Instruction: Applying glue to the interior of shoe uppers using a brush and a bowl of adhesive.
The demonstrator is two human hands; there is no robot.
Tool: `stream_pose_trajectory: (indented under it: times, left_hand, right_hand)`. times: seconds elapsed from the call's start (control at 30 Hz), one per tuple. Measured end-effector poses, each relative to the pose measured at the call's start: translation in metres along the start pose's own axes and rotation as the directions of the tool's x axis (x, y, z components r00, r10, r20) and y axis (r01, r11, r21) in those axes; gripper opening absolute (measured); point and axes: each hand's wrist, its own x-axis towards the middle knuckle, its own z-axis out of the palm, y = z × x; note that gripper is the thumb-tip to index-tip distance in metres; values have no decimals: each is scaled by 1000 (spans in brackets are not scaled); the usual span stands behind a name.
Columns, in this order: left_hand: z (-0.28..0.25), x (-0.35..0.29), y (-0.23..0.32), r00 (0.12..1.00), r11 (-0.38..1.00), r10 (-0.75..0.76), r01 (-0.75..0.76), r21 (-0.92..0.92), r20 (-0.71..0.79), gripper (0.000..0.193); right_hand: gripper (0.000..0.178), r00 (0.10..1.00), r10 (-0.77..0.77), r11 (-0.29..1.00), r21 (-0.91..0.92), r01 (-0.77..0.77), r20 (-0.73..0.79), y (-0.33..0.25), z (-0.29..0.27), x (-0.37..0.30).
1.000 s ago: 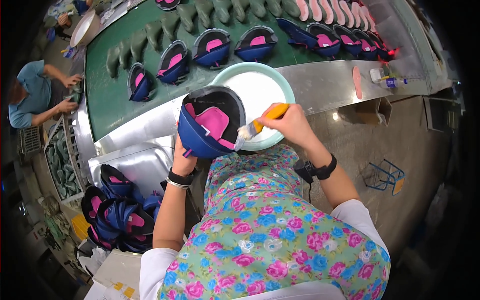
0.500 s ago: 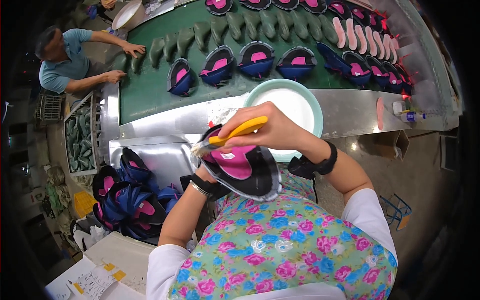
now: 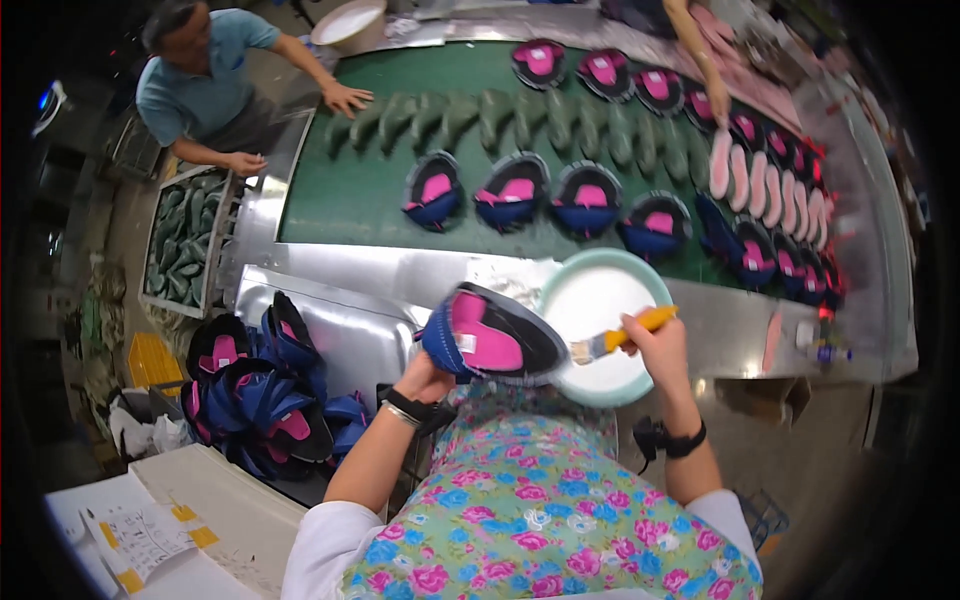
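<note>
My left hand grips a blue and black shoe upper by its blue end, its pink lining turned up. In my right hand is a brush with a yellow handle, fingers closed around it. The bristles point left, close to the upper's black edge and over the pale green basin; whether they touch the edge I cannot tell. White liquid fills much of the basin. The upper's near end is partly hidden by my left fingers.
Dark blue uppers lie heaped at my left. Ahead, a green belt carries rows of uppers, green shoe lasts and pink insoles. A co-worker stands far left near a crate of lasts; another person's hand reaches toward the insoles.
My right hand and the brush have moved right, off the upper to the basin. The upper is turned, its black end now pointing right. Another person's arm has appeared at the top right.
</note>
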Motion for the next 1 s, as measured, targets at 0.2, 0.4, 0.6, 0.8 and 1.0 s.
stream_pose_trajectory:
  times: [0.2,0.4,0.6,0.8,1.0]
  left_hand:
    - [-95,78,110,847,841,532,-528,114,0,34]
    - [-159,211,195,717,718,688,-695,-41,-109,58]
    - [-179,181,212,647,419,740,-230,879,-184,65]
    - [-206,-18,208,-62,107,994,664,740,-87,50]
    - [-249,-60,216,4,178,969,683,708,-248,45]
  right_hand:
    - [16,999,26,998,61,-24,-31,-5,37,28]
    - [18,987,156,964,-224,-145,32,-12,113,47]
    - [21,980,186,950,-270,-159,77,-18,150,71]
    - [26,939,63,955,-293,42,337,-34,215,95]
    - [20,841,138,927,-367,76,523,-37,270,94]
